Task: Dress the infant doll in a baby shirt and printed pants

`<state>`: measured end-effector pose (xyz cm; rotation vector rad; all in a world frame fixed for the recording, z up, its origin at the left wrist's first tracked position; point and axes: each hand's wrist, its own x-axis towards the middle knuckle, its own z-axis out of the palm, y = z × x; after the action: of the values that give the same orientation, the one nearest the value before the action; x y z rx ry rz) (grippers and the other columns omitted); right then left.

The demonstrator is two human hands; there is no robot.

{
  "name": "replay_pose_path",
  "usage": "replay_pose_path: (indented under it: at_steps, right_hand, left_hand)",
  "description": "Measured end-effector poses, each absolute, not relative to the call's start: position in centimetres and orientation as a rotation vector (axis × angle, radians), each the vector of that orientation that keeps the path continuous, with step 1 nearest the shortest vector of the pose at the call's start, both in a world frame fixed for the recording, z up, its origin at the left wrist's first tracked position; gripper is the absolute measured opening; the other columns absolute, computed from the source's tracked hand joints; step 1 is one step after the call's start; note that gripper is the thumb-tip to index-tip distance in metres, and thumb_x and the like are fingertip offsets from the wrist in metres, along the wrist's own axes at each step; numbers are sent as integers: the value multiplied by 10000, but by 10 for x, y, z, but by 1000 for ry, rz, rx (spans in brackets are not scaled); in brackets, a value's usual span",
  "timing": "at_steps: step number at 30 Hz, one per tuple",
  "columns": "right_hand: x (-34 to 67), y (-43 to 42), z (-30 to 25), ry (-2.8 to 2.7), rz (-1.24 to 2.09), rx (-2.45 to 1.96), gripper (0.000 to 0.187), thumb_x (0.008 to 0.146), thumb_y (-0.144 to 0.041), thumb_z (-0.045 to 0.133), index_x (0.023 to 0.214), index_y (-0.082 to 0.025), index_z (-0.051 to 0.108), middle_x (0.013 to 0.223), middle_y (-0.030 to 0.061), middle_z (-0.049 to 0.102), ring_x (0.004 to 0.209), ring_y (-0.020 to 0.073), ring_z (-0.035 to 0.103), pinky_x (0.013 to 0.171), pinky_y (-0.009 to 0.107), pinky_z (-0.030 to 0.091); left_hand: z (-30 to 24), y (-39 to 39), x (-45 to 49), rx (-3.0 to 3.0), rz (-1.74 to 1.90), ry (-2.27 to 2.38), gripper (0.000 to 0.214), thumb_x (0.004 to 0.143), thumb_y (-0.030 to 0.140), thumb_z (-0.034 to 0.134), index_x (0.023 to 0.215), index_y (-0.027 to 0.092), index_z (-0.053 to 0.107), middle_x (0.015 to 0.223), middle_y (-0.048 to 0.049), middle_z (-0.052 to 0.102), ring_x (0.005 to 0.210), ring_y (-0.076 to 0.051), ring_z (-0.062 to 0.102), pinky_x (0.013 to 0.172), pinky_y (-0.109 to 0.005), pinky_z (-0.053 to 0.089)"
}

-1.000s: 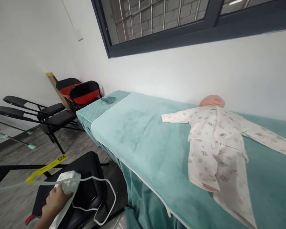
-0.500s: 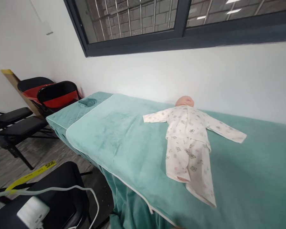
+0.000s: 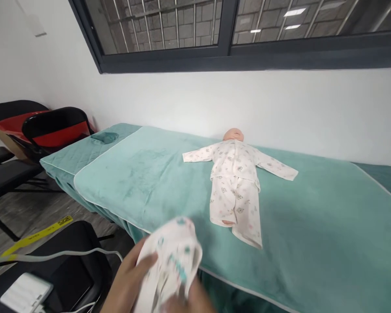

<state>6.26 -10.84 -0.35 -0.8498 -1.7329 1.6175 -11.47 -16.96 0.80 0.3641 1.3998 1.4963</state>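
One folded white printed item [image 3: 171,254], diaper-like, at 6 o'clock, long axis about 7 to 1; left edge pinched by the left hand [image 3: 129,274], thumb on top. Right hand [image 3: 195,299]: at its lower right, blurred, grip cannot be told. One clothed doll [image 3: 235,174]: on the green bed [image 3: 306,226], 1 o'clock from the item, right hand nearer.
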Motion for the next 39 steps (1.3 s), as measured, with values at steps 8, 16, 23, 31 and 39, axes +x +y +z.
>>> replay_pose_path:
  at_steps: [8, 16, 23, 31, 39]
  right_hand:
    - [72, -31, 52, -1719, 1329, -1116, 408, 958, -501, 410, 1193, -237, 613, 993, 45, 695, 971, 241, 622, 902, 378, 461]
    - [88, 45, 83, -1555, 1003, -1096, 384, 921, -485, 482, 1117, -225, 685, 1167, 55, 687, 1082, 249, 601, 964, 374, 423]
    - [98, 66, 111, -1587, 698, -1104, 293, 881, -395, 520, 1015, -218, 711, 1123, 42, 694, 1082, 237, 585, 964, 370, 406]
    - [104, 74, 139, -1607, 765, -1230, 215, 813, -390, 576, 790, -196, 667, 806, -6, 650, 767, 176, 557, 702, 292, 409]
    - [82, 76, 112, -1530, 929, -1172, 198, 850, -392, 514, 860, -223, 615, 960, 6, 668, 918, 207, 586, 835, 341, 421]
  left_hand:
    - [53, -67, -95, 860, 1586, 1604, 527, 804, 554, 632, 1082, 113, 711, 971, -102, 741, 986, -294, 652, 904, -379, 501]
    - [65, -14, -147, 905, 1858, 1648, 416, 853, 514, 556, 987, 137, 668, 826, -35, 679, 779, -181, 604, 716, -264, 470]
    - [68, -5, -167, 1340, 1712, 2008, 355, 916, 389, 439, 1024, 160, 688, 1032, -63, 701, 951, -212, 609, 897, -311, 455]
    - [82, 7, -181, 1514, 1660, 2232, 398, 953, 362, 374, 1103, 147, 673, 1082, -105, 683, 1048, -243, 600, 973, -377, 441]
    - [7, -52, -94, 2638, 1214, 1915, 293, 926, 219, 495, 1202, 186, 584, 1197, -106, 629, 1148, -234, 545, 980, -394, 418]
